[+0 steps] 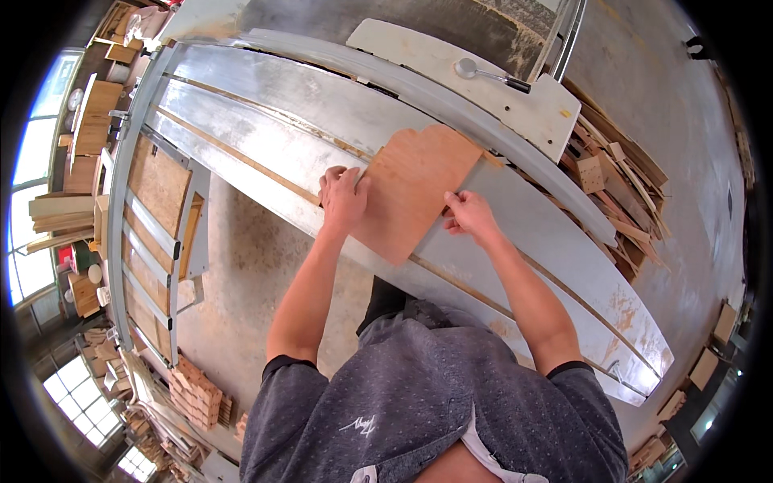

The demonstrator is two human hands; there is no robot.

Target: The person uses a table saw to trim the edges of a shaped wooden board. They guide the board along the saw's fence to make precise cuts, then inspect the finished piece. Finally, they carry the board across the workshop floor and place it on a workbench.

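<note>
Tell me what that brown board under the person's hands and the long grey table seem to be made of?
The board looks like thin plywood or veneered sheet: reddish-brown, matte, with faint grain, unfinished as far as I can tell. The table looks like bare metal, probably steel or aluminium: dull silver sheen, soft reflections, sawdust on it.

Person is wearing a dark grey, finely speckled short-sleeved shirt (435,386) with black sleeve cuffs and a small white chest mark; forearms are showing bare.

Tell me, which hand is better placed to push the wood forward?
Probably the left hand: it lies flat on the reddish-brown flat plywood board, while the right hand only touches its side edge.
</note>
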